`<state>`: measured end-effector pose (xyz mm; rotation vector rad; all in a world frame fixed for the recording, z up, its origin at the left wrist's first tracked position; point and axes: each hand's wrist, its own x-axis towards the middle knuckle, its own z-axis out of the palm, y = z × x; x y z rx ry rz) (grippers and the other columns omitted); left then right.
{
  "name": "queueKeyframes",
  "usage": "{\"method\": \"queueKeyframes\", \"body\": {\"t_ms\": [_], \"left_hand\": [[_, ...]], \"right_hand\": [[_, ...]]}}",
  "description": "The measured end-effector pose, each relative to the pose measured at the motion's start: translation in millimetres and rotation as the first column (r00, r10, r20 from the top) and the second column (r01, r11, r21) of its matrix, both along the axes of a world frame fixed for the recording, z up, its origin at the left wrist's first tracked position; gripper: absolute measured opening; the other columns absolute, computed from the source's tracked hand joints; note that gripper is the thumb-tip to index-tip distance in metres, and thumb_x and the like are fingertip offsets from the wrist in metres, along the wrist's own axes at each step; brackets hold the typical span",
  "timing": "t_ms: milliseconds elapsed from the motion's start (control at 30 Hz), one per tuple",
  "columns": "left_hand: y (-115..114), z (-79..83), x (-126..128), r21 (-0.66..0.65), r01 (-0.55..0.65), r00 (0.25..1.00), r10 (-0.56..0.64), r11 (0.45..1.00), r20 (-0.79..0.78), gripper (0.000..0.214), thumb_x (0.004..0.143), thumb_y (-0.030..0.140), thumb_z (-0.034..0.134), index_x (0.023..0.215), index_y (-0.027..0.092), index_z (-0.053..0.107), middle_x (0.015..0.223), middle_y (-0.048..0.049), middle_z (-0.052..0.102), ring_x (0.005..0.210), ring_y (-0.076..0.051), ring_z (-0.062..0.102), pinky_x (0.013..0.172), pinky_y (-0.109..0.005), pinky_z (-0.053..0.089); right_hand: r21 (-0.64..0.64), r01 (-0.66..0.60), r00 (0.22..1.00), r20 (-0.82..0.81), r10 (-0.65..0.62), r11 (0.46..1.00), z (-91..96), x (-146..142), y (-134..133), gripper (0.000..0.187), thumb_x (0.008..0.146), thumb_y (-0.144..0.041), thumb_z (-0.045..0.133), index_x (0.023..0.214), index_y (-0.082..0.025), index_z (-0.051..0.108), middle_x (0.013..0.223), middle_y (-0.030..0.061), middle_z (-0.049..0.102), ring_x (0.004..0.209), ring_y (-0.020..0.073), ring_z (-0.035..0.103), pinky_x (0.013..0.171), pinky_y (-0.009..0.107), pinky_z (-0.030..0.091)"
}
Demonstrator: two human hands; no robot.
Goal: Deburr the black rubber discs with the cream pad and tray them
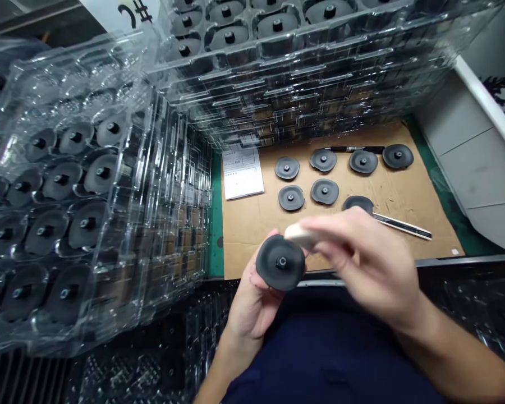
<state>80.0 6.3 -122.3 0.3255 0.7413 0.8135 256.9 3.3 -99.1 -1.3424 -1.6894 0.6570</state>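
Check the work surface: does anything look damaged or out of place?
I see nothing spilled or broken. Slightly odd: the cardboard bears small scuff marks toward its right side, and the white-and-black tool lies slanted beside a dark disc.

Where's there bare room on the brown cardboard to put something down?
One bare patch of cardboard lies below the white paper, left of the left hand. Another lies between the rightmost black disc and the black-and-white stick. The middle is crowded with other discs, and stacked clear trays close off the back and left.
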Motion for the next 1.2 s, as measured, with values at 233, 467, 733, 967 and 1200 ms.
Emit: {"method": "queueKeyframes", "body": {"t_ms": [233, 467, 733, 967, 1200], "left_hand": [[-3.3, -8.3, 3.7, 0.076, -0.039, 0.991, 0.048, 0.996, -0.122, 0.053, 0.064, 0.043, 0.076, 0.114, 0.032, 0.061, 0.12, 0.0008, 0.062, 0.107, -0.017, 0.059, 0.087, -0.022, 0.049], [-8.6, -11.5, 10.9, 0.111, -0.06, 0.994, 0.07, 0.992, -0.088, 0.051, 0.069, 0.042, 0.072, 0.118, 0.032, 0.058, 0.125, -0.0003, 0.059, 0.111, -0.018, 0.058, 0.089, -0.023, 0.049], [-14.0, -6.2, 15.5, 0.022, -0.006, 0.989, 0.002, 1.0, 0.15, 0.056, 0.071, 0.055, 0.062, 0.121, 0.032, 0.056, 0.124, 0.001, 0.06, 0.112, -0.025, 0.058, 0.098, -0.038, 0.045], [-17.9, -4.3, 21.3, 0.186, 0.096, 0.995, -0.101, 0.978, 0.019, 0.051, 0.088, 0.058, 0.033, 0.13, 0.031, 0.045, 0.123, -0.0051, 0.057, 0.099, -0.024, 0.065, 0.085, -0.037, 0.053], [-11.0, -24.3, 18.6, 0.781, 0.525, 0.703, 0.344, 0.339, -0.622, 0.105, 0.067, 0.014, 0.074, 0.143, 0.029, 0.004, 0.123, -0.0142, 0.051, 0.113, -0.027, 0.051, 0.096, -0.051, 0.039]], "right_hand": [[-0.098, -0.114, 0.978, 0.163, 0.129, 0.989, 18.7, -5.0, -14.1, 0.035, 0.085, -0.006, 0.049, 0.113, -0.024, 0.06, 0.088, -0.0001, 0.067, 0.074, 0.0147, 0.055, 0.069, 0.031, 0.038], [-0.318, -0.154, 0.973, -0.213, 0.088, 0.935, -4.4, 17.4, -14.7, 0.02, 0.09, -0.021, 0.05, 0.104, -0.024, 0.064, 0.1, -0.0008, 0.067, 0.088, 0.0132, 0.062, 0.075, 0.024, 0.046], [-0.283, 0.037, 0.999, 0.035, -0.028, 0.958, -97.3, 16.5, -5.7, 0.018, 0.084, -0.024, 0.056, 0.096, -0.022, 0.07, 0.089, 0.0067, 0.065, 0.088, 0.0231, 0.054, 0.081, 0.04, 0.043], [-0.195, 0.083, 0.996, -0.027, -0.09, 0.977, -76.6, 12.6, -13.7, 0.026, 0.09, -0.017, 0.044, 0.102, -0.022, 0.066, 0.098, 0.0059, 0.061, 0.095, 0.0188, 0.053, 0.085, 0.035, 0.043], [-0.293, 0.17, 0.94, -0.239, -0.244, 0.941, -68.3, 21.4, -44.5, 0.018, 0.087, -0.018, 0.053, 0.099, -0.024, 0.065, 0.095, 0.0017, 0.064, 0.089, 0.0154, 0.057, 0.081, 0.03, 0.045]]}}
